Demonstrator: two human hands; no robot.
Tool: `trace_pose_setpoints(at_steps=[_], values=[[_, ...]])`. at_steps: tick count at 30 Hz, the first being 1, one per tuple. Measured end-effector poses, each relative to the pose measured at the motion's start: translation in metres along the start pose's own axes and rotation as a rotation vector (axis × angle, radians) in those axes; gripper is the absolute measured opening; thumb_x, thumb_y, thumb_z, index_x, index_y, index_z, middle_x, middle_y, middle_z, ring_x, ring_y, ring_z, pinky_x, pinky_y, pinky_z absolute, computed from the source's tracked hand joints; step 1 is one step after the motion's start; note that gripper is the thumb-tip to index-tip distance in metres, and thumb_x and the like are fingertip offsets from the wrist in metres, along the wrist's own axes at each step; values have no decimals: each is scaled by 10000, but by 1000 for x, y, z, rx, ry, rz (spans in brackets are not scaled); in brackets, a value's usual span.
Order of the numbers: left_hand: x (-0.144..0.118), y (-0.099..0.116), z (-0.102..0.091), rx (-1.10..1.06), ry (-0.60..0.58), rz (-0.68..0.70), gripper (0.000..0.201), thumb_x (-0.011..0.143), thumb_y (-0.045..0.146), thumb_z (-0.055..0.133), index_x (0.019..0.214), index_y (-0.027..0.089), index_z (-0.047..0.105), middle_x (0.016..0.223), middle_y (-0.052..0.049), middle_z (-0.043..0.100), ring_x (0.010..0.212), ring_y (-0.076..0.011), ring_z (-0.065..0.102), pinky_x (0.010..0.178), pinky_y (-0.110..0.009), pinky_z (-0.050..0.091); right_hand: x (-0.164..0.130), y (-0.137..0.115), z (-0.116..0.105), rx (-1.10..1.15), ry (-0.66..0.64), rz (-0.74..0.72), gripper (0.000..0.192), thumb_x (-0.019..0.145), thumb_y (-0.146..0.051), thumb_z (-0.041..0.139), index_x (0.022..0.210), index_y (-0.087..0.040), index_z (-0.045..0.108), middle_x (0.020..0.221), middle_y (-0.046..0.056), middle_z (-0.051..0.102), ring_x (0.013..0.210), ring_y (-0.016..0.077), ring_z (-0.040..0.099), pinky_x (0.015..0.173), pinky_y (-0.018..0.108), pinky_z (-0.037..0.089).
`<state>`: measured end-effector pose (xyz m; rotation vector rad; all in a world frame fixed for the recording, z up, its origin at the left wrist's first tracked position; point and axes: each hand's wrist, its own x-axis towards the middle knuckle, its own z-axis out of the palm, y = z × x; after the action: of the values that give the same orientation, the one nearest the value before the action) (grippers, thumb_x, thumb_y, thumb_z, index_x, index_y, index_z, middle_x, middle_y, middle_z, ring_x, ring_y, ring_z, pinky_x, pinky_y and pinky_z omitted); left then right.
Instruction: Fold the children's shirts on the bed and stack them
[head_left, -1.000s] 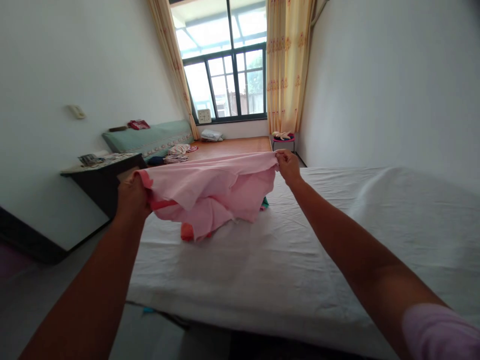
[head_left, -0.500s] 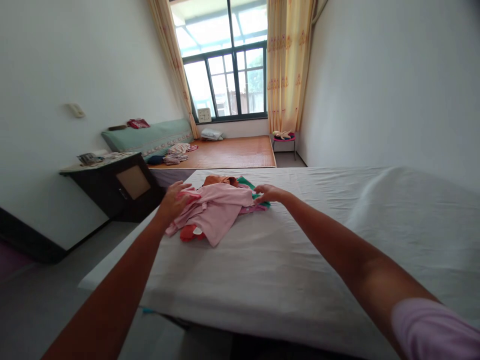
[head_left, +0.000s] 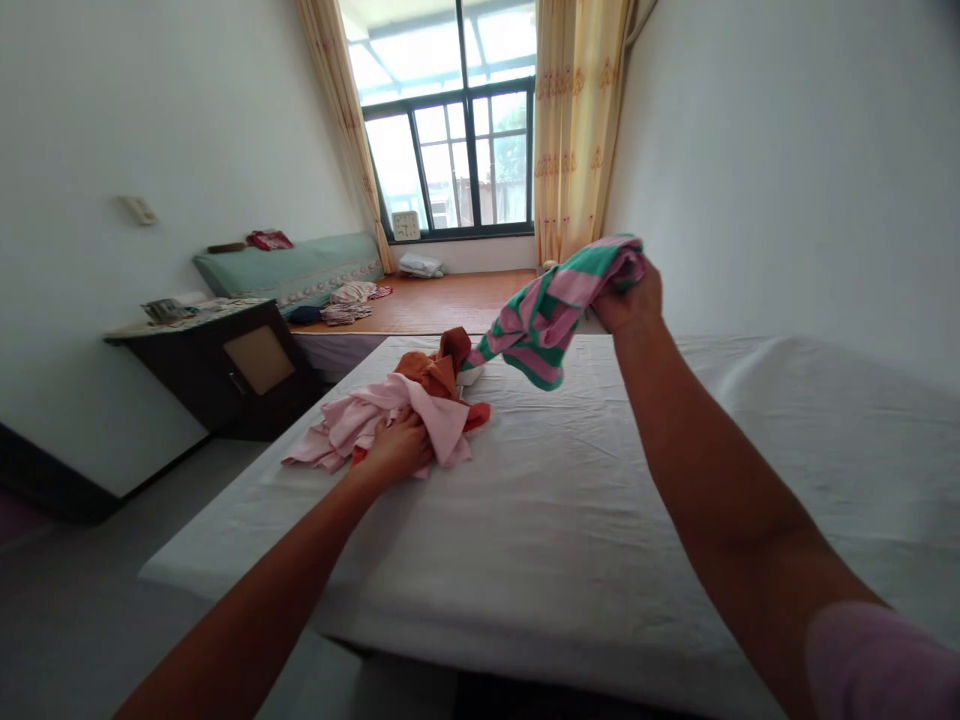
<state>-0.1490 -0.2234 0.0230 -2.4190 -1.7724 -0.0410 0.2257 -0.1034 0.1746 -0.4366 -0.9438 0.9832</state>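
Observation:
A pink-and-green striped garment (head_left: 551, 310) is gripped at its upper end by my right hand (head_left: 636, 300), raised above the bed. Its lower end trails down to the clothes pile at the left. On that pile lies a pink garment (head_left: 360, 415), with my left hand (head_left: 405, 442) resting on it, fingers spread against the cloth. Behind and partly under the pink one is a crumpled orange-brown garment (head_left: 431, 370). A red-orange piece (head_left: 478, 414) sticks out at the right of the pile. What kind of garments these are, I cannot tell.
The pile lies on a bed with a white sheet (head_left: 570, 530). Beyond stands a lower platform with a brown mat (head_left: 472, 300) and several folded cloths (head_left: 349, 305). A dark cabinet (head_left: 247, 370) is at the left, a window (head_left: 465, 160) at the back.
My right hand has taken hold of the striped garment and lifted it up and right from the pile. My left hand has moved right onto the pink garment, which is now more bunched.

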Motion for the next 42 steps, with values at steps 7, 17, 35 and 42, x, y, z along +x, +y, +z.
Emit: trace_pose_setpoints(at_steps=[7,17,35,42], values=[[21,34,-37,19,74,-5,335,899,298,426,986,155,716,1056,-166,673,1015,-315,600,909,-457,420,-22,-45,-62,-258,92,70,119,777,-235,662,806,-204,551,678,-29,596,621,112,594,646,290,579],[83,54,15,64,102,35,350,897,316,448,1186,241,630,1351,-158,533,1294,-367,381,985,-651,256,-83,-23,-164,-957,-24,289,509,764,-207,642,1249,-159,497,1310,166,573,1008,209,645,817,346,547],[132,195,32,-474,305,256,260,845,211,466,1008,238,667,1042,-50,681,1046,-212,583,956,-355,407,-135,-21,-233,-1136,-407,488,316,762,-385,700,965,-168,595,726,-12,623,602,111,565,539,202,429],[137,119,10,-1073,608,-175,256,798,303,445,930,151,603,736,10,562,648,-131,501,596,-215,411,-143,-61,-217,-577,-850,808,384,763,-516,690,807,-146,599,566,-25,592,382,69,479,375,180,356]])
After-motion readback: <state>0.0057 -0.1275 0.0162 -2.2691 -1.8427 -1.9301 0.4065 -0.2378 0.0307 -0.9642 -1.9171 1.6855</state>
